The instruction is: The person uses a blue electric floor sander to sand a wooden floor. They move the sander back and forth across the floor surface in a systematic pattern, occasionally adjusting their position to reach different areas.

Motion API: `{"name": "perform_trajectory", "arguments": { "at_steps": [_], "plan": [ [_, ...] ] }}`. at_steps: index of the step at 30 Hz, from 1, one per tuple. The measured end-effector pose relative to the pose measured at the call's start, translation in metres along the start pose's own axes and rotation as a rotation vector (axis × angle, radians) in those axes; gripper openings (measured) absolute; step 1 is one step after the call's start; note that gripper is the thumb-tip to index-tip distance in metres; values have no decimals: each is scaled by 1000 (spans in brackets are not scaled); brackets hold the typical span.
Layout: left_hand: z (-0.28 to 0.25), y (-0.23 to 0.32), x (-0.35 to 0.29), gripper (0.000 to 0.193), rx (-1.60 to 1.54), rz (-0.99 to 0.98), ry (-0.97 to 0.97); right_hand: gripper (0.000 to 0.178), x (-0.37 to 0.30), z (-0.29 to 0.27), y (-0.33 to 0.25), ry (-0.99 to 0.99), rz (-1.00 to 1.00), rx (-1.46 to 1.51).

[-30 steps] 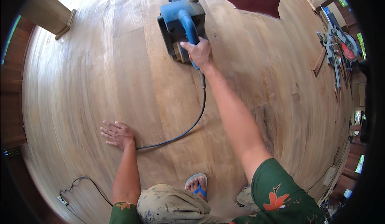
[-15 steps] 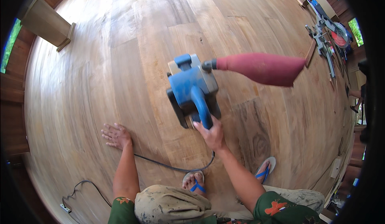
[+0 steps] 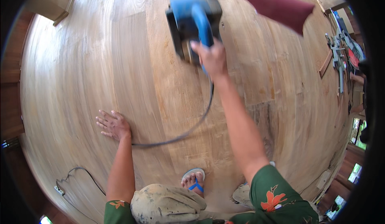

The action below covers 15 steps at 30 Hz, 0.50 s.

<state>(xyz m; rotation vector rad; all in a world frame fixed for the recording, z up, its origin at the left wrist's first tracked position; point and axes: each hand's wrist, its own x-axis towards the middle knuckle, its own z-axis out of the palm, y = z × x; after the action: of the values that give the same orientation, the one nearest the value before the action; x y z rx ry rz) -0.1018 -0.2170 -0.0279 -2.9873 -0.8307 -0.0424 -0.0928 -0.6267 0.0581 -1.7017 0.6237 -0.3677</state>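
My right hand (image 3: 212,58) grips the rear handle of a blue belt sander (image 3: 188,13), arm stretched far forward. A dark red dust bag (image 3: 272,3) sticks out from the sander's right side. The sander is partly smeared by motion, and I cannot tell whether its underside touches the wood. From the sander a black power cord (image 3: 200,121) curves back toward my left wrist. My left hand (image 3: 114,125) lies flat on the plank floor (image 3: 132,71), fingers spread, holding nothing.
A miter saw (image 3: 349,51) stands at the far right, a wood strip (image 3: 325,63) beside it. A square post (image 3: 50,1) rises at the far left. An extension socket (image 3: 59,190) with its cable lies at lower left. My sandalled foot (image 3: 194,180) is near the front.
My right hand has pushed the sander forward, away from me, and the cord has stretched out behind it. My left hand stays flat on the floor.
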Motion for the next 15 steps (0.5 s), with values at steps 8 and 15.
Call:
{"name": "perform_trajectory", "arguments": {
  "at_steps": [8,15],
  "plan": [
    [-3,2,-3,69,2,-11,-5,28,176,57,-32,-44,-49,118],
    [1,0,-2,70,-24,-7,17,28,97,29,-24,-49,9,110]
  ]
}}
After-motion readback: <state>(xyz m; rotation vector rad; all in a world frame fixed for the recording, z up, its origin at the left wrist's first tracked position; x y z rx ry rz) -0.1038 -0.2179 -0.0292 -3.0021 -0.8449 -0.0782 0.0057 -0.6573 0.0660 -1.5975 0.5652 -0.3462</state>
